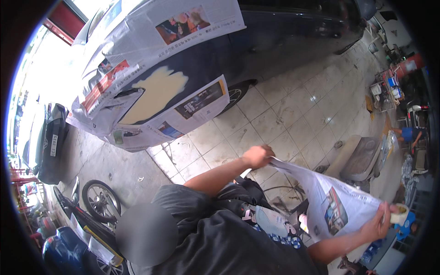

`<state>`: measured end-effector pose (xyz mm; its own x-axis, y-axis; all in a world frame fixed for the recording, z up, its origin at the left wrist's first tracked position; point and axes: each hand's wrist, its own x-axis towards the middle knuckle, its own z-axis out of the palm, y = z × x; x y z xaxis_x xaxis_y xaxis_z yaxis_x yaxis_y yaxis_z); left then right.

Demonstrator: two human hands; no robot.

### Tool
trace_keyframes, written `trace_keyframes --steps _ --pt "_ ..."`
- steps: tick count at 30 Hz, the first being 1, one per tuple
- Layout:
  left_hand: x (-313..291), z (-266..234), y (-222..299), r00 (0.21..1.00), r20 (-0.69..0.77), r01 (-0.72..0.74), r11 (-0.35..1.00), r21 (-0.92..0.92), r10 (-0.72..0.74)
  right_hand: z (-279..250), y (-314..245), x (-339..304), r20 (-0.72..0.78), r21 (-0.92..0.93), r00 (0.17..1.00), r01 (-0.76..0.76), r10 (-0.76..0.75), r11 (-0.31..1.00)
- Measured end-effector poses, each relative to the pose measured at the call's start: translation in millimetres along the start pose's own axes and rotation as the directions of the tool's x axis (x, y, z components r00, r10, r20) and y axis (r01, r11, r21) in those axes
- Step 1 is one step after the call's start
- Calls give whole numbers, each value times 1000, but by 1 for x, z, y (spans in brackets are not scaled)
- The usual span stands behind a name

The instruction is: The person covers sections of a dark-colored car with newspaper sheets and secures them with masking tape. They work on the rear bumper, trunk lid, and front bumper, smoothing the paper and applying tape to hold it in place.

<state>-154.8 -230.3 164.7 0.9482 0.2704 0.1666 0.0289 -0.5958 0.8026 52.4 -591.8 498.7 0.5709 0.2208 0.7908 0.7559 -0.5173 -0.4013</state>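
A sheet of newspaper (pixel 332 201) is stretched between my two hands, its upper edge pulled fairly straight and the rest hanging in folds. My left hand (pixel 259 156) is closed in a fist on one end of that edge. At the other end, my right hand (pixel 378 222) grips the sheet, with a roll of masking tape (pixel 399 214) at its fingertips. Ahead stands a dark car (pixel 284 36), partly covered with newspaper sheets (pixel 133 50). Between the sheets, a beige patch (pixel 158 94) shows on its bodywork. Both hands are apart from the car.
A motorcycle wheel (pixel 101 201) is at the left, with another parked dark vehicle (pixel 52 144) beyond. A grey moulded car part (pixel 362 158) lies on the tiled floor (pixel 293 112) at the right. Farther right are cluttered shelves (pixel 387 89) and a person in blue shorts (pixel 408 134).
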Motion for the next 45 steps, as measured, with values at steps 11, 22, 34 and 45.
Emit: trace_keyframes --steps 11,22,34,45 --pt "-162 -262 -60 840 -504 323 932 165 -202 225 33 -64 347 400 903 -389 256 830" --pt "-49 -403 8 868 96 240 581 778 -486 424 -137 -205 652 362 744 -135 -147 922" --pt "-25 -455 30 669 44 336 354 873 -742 605 -234 -249 751 602 551 -345 -364 720" --pt "47 -503 -28 972 186 -181 52 982 -141 652 -280 -300 825 414 558 -495 -86 764"
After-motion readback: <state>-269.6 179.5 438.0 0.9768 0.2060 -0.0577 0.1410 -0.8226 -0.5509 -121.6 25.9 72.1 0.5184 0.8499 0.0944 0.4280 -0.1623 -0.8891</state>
